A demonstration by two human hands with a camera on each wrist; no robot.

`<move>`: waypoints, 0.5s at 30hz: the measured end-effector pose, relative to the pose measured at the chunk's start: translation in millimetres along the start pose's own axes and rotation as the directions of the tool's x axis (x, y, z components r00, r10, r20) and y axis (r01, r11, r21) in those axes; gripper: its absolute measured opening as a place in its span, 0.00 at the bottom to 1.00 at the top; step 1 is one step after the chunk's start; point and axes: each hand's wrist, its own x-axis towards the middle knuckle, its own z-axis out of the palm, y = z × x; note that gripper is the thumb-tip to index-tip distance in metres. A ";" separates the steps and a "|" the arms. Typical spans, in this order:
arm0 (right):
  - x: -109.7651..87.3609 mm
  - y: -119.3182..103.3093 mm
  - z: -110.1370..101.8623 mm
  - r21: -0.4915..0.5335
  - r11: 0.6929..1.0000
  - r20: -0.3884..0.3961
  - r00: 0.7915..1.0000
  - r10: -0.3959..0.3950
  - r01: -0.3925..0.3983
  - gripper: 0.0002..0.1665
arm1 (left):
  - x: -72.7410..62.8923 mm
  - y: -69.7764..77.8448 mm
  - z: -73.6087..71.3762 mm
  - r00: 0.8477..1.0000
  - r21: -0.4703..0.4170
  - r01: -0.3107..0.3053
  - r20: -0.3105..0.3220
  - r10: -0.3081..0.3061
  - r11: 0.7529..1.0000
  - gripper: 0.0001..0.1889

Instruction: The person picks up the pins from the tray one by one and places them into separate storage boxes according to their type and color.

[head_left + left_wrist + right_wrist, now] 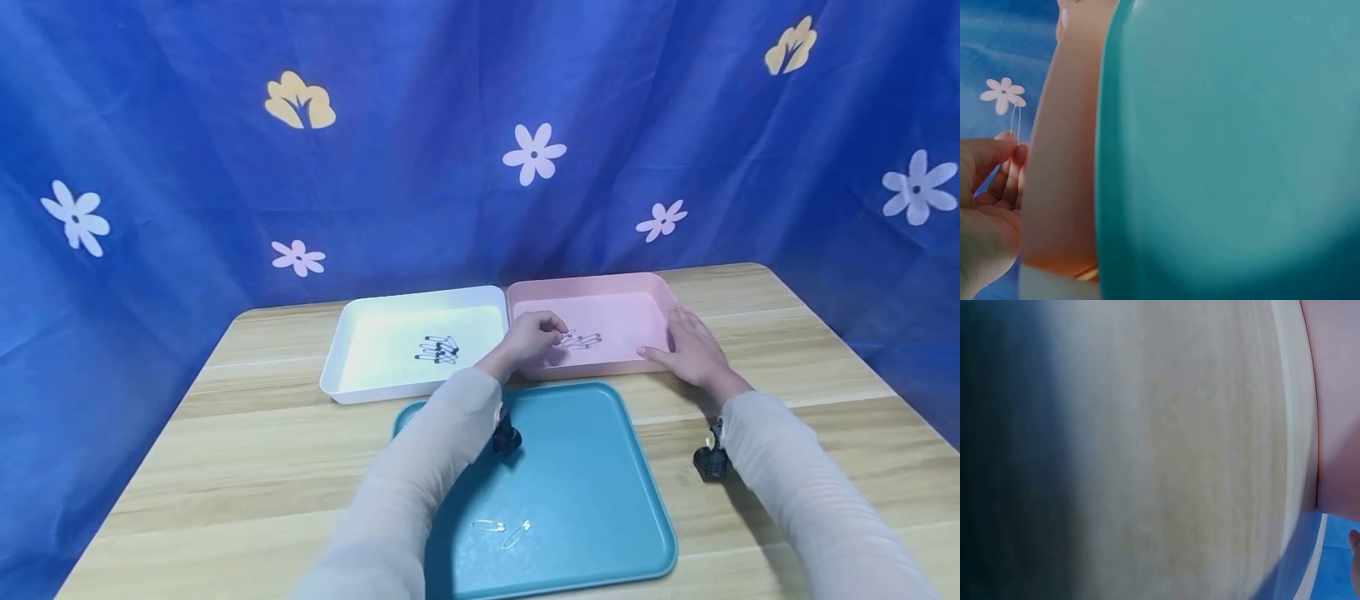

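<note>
My left hand (534,336) is over the front left part of the pink tray (581,371), pinching a safety pin (1015,122) between thumb and fingertips. Several safety pins (583,341) lie in that tray just right of these fingers. At the tray's front right corner rests my right hand (693,348), thumb stretched out along the front side and fingers extended by the right rim. Two light-coloured safety pins (516,534) lie on the teal tray (577,467) in front. The right wrist view catches only a bit of fingertip (1355,540) at its edge.
Left of the pink tray stands a white tray (382,387) holding several safety pins with dark ends (438,350). All three trays are on a wooden table (247,450). A blue flowered curtain (420,183) hangs behind. My left forearm (420,467) crosses the teal tray.
</note>
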 end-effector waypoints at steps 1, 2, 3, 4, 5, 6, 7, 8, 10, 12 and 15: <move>0.2 0.3 0.6 0.000 1.000 -0.001 1.000 0.001 -0.001 0.60 | 2.3 -0.4 2.3 1.000 0.015 0.005 -0.008 -0.005 1.000 0.07; 0.3 0.5 1.0 0.001 1.000 -0.001 1.000 0.001 -0.001 0.60 | 5.0 -1.2 4.4 1.000 0.032 0.001 -0.015 0.000 0.999 0.06; 0.2 0.9 1.2 0.001 1.000 0.000 1.000 0.000 0.000 0.59 | 7.4 -1.6 6.4 1.000 0.040 0.001 -0.020 0.000 0.999 0.06; 0.1 1.0 1.3 -0.002 1.000 -0.001 1.000 0.002 -0.002 0.59 | 9.7 -1.7 8.0 1.000 0.048 0.002 -0.029 0.000 0.999 0.06; -0.1 1.1 1.2 -0.002 1.000 -0.001 1.000 0.002 -0.002 0.59 | 11.9 -1.6 9.4 0.999 0.054 0.006 -0.038 -0.003 0.999 0.06; -0.4 1.1 1.0 -0.003 1.000 -0.002 1.000 0.004 -0.004 0.59 | 13.8 -1.3 10.5 0.999 0.057 0.013 -0.047 -0.010 0.998 0.07; -0.6 0.9 0.7 -0.003 1.000 -0.003 1.000 0.004 -0.004 0.59 | 15.9 -1.1 11.3 0.998 0.061 0.017 -0.057 -0.014 0.998 0.07; -0.7 0.5 0.4 -0.001 1.000 -0.002 1.000 0.004 -0.004 0.59 | 18.2 -1.1 12.3 0.998 0.062 0.025 -0.066 -0.021 0.998 0.07; -1.0 0.0 -0.1 -0.001 1.000 0.002 1.000 0.009 -0.009 0.59 | 23.2 -1.3 13.9 0.995 0.066 0.043 -0.088 -0.037 0.997 0.07; -1.2 -0.3 -0.5 -0.001 1.000 0.008 1.000 0.012 -0.012 0.59 | 28.1 -2.1 15.8 0.993 0.081 0.061 -0.105 -0.053 0.995 0.08; -1.5 0.0 -0.3 -0.007 1.000 0.014 1.000 0.011 -0.011 0.59 | 34.4 -3.1 18.9 0.990 0.120 0.079 -0.128 -0.064 0.990 0.07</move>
